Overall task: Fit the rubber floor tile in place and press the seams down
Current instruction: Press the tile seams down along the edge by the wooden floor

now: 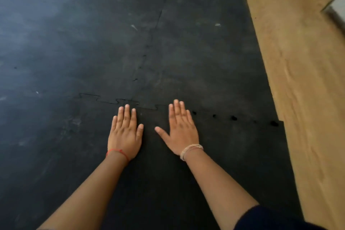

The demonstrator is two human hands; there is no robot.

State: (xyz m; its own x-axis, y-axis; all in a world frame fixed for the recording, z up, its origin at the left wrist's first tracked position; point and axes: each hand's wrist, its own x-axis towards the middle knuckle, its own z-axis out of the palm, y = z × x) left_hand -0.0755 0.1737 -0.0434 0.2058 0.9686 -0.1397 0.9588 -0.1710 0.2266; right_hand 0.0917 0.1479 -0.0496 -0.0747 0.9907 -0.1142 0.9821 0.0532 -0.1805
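Observation:
A black rubber floor tile [233,155] lies nearest to me, its far edge meeting the laid tiles along a jigsaw seam [112,101]. My left hand [125,134] rests flat on the tile, palm down, fingertips just short of the seam. My right hand [180,129] is flat too, fingers spread, fingertips at the seam. To the right of my right hand the seam shows several dark gaps [233,117] where the teeth are not flush. Both hands hold nothing.
Laid black tiles [205,43] cover the floor ahead, with a second seam [147,50] running away from me. Bare wooden floor [302,80] borders the tiles on the right and along the far edge. A wall base [334,15] is at upper right.

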